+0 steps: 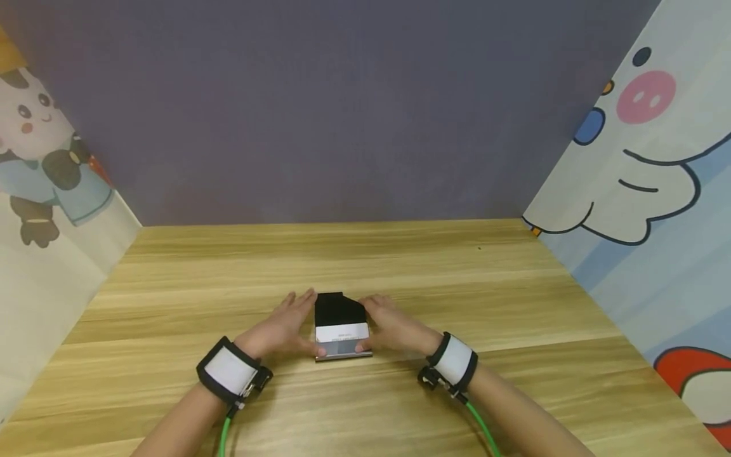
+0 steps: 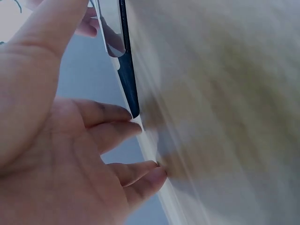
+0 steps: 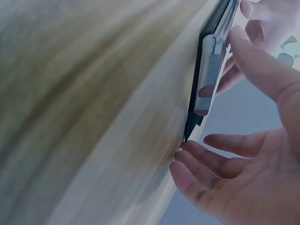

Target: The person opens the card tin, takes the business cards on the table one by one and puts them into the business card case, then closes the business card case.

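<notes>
A flat case, like a business card holder, lies on the wooden table with a black far part, a white band and a shiny silver near part. My left hand is at its left side, thumb on the silver near part and fingers stretched toward the far left corner. In the left wrist view, two fingertips touch or nearly touch the black end. My right hand mirrors this on the right, its thumb at the near right corner. The right wrist view shows loosely bent fingers by the case's far end.
The wooden table runs back to a grey-purple panel. Cartoon-printed curtains stand at the left and right. Each wrist wears a strapped camera with a green cable.
</notes>
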